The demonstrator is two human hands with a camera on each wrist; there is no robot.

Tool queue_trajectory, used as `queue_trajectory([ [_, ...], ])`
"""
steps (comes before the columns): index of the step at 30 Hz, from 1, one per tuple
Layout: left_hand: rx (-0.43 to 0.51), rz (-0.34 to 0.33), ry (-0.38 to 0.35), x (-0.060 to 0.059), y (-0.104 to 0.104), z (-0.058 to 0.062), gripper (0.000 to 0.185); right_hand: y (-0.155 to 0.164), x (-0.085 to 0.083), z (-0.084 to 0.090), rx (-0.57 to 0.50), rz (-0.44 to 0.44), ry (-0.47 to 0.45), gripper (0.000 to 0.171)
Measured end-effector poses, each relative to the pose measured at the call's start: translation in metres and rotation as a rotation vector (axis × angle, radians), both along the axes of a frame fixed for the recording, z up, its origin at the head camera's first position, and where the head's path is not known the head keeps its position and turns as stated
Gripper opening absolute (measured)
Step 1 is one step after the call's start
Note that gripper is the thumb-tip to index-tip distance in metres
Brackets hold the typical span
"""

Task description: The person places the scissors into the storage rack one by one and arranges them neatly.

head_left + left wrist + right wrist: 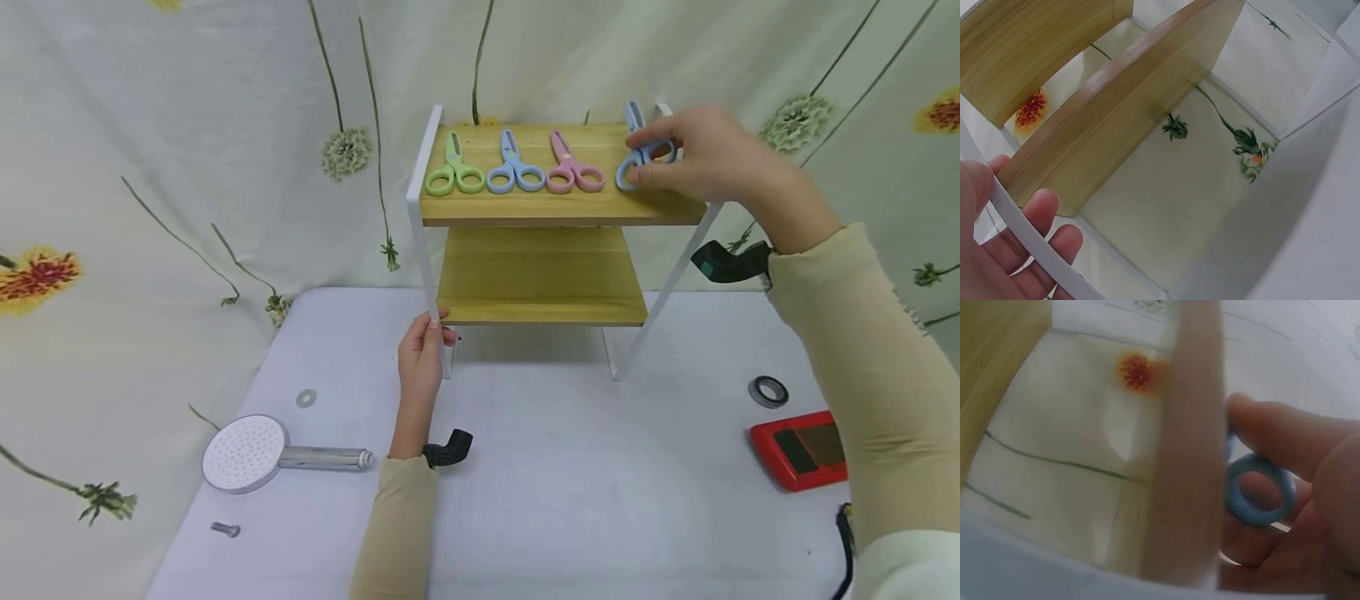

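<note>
On the top board of a two-tier shelf (543,275) with white legs lie green scissors (453,167), blue scissors (513,167) and pink scissors (572,167), side by side with blades pointing back. My right hand (701,158) pinches a second pair of blue scissors (634,117) at the right end of that board; the fingers cover part of its handles. In the right wrist view one blue handle loop (1260,490) shows between thumb and fingers. Low on the shelf, my left hand (422,354) grips the white left front leg (1029,234), fingers curled around it.
On the white table (555,483), a shower head (247,454), a washer (306,398) and a small bolt (225,529) lie to the left. A roll of black tape (768,391) and a red device (798,450) lie right, near a black cable (845,550). Flowered cloth (187,125) hangs behind.
</note>
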State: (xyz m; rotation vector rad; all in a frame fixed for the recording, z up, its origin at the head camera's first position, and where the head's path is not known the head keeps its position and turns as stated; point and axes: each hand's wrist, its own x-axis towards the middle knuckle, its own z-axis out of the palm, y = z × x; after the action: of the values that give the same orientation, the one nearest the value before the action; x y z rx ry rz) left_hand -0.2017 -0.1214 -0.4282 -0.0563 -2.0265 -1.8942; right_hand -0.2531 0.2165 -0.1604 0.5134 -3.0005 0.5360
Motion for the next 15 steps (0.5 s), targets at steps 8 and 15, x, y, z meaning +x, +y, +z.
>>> queue_trajectory([
  [8, 0.005, -0.003, -0.021, -0.0013, 0.0002, -0.0004, 0.03, 0.0014, -0.0004, -0.0042, 0.081, 0.021, -0.064, 0.051],
  [15, 0.02, -0.008, -0.046, -0.0015, -0.0001, 0.0002, 0.031, -0.0008, -0.0008, -0.0086, 0.056, 0.025, -0.026, 0.05],
])
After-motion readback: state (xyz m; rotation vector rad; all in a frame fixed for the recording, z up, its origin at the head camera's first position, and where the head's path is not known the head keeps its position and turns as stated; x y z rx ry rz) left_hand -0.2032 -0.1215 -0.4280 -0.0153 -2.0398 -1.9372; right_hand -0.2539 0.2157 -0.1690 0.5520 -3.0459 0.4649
